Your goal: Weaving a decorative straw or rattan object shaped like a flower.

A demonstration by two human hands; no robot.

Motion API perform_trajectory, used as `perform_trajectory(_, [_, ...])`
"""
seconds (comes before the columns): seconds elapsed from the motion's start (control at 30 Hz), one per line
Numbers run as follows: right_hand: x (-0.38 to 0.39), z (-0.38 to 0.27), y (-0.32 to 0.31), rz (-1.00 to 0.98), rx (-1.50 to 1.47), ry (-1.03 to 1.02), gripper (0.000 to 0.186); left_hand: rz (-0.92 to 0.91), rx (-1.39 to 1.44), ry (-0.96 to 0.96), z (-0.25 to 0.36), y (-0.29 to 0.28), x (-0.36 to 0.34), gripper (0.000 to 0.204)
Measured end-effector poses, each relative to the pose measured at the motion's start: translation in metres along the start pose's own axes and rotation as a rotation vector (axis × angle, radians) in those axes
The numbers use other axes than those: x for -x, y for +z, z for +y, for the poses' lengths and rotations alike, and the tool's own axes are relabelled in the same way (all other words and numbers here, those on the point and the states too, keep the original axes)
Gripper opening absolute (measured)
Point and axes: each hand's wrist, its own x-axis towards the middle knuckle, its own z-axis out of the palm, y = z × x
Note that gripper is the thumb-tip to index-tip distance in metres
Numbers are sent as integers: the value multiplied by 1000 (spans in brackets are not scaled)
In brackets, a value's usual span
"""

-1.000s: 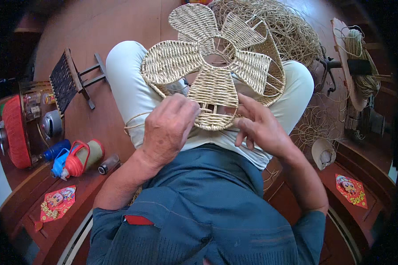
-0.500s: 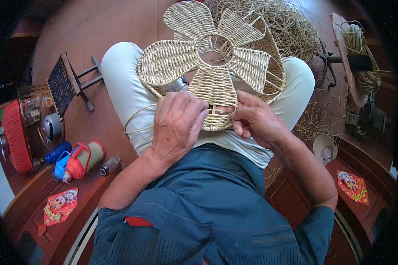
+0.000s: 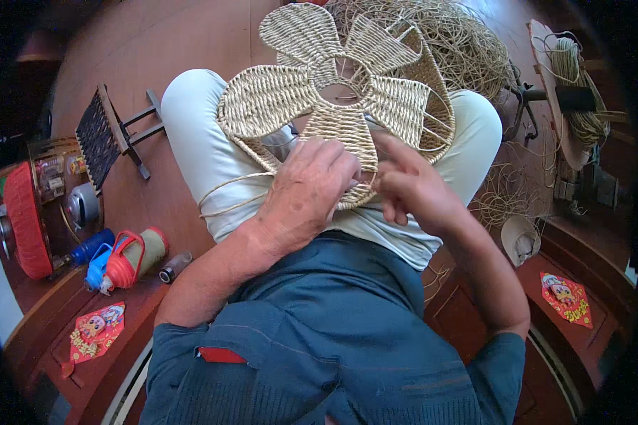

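Note:
A flower-shaped woven straw basket [image 3: 268, 103] rests across my lap, with broad petals around a round central hole. My left hand [image 3: 308, 188] lies over its near petal [image 3: 340, 134], fingers bent and closed on the weave; their tips are partly hidden. A loose straw cord [image 3: 235, 182] loops out from beside that hand over my left thigh. At the right edge of the same petal is my right hand [image 3: 415, 184], fingers bent and blurred; whether it pinches a strand cannot be seen. Bare frame bars show on the right petal.
A big tangle of straw cord [image 3: 446, 49] lies beyond the basket. Left are a dark woven stool [image 3: 103, 138], a red-handled flask [image 3: 138, 258] and a small jar [image 3: 176, 266]. A cord coil [image 3: 574, 64] hangs on a board at right; a pale cap [image 3: 521, 239] lies below.
My left hand has slid right along the near petal, covering more of its lower end. My right hand has raised its fingers beside the petal's edge. The basket has shifted slightly left.

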Motion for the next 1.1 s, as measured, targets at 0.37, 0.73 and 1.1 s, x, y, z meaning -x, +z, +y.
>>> perform_trajectory(0.37, [17,4,0,61,65,-431,77,302,802,-264,0,-112,-9,15])
perform_trajectory(0.73, [170,240,-441,1210,1465,-586,37,831,-453,-701,-263,-302,176,17])
perform_trajectory(1.1, [394,307,-535,2046,875,447,60,665,-397,-553,-216,-253,107,19])
